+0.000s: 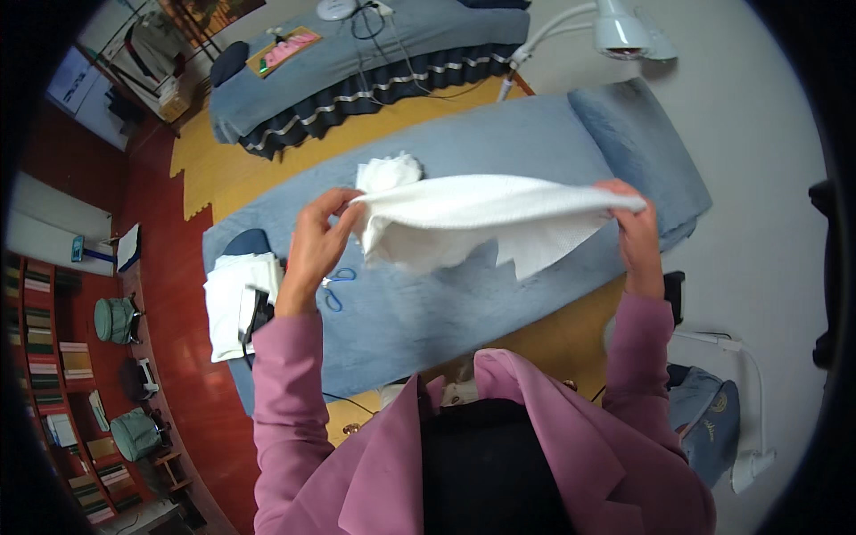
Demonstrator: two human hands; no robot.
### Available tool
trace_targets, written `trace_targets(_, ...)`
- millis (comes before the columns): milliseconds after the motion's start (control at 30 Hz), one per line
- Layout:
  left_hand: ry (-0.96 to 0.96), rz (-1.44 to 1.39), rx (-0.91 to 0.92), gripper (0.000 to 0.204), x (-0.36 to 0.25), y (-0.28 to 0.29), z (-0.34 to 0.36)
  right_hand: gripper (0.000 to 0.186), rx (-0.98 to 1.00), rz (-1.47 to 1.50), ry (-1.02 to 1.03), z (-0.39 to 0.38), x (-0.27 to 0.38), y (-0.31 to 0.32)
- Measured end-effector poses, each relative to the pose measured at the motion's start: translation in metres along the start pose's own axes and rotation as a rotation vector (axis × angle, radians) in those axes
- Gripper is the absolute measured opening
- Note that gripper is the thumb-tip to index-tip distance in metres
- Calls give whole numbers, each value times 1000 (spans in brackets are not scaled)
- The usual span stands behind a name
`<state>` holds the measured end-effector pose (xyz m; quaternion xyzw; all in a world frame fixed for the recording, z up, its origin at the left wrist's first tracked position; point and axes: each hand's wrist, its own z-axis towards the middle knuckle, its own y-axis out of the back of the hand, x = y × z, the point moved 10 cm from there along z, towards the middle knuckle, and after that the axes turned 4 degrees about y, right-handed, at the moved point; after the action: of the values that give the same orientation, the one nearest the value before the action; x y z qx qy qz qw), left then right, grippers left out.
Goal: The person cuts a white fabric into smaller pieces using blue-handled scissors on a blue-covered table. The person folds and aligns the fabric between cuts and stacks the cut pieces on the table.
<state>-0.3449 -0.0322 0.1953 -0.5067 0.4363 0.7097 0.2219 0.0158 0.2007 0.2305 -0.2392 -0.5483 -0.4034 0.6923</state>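
A white textured cloth (473, 205) is stretched in the air between my two hands above the blue-grey bed. My left hand (314, 239) pinches its left corner, and my right hand (635, 234) grips its right end. The lower edge hangs loose in folds, partly blurred. Just behind the left corner lies a crumpled white cloth (392, 171). Scissors (336, 287) with blue handles rest on the bed beside my left wrist, their blades hidden. Left of that wrist is a stack of folded white cloths (230, 299), with a black corded device (256, 314) on it.
The bed (499, 134) has a bolster (633, 134) at its right end. A second bed (428, 36) stands beyond, holding a wooden tray (290, 52) of pink items. A lamp (620, 36) hangs at the far right. Green stools (116, 321) and a bookshelf (53, 374) line the left.
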Motion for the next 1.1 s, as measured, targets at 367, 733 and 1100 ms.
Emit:
trace_targets(367,-74,392,-46,14,59,-138,-138,21,506,-457,-26,-145,-93,19)
trace_targets(733,807,197,-32,54,315,-248,-263,31,544,-678,-295,-260,-263,26)
trace_targets(1100,939,-533,-435,25,321,-254,-321,26,410,-734,-322,-266,-256,45)
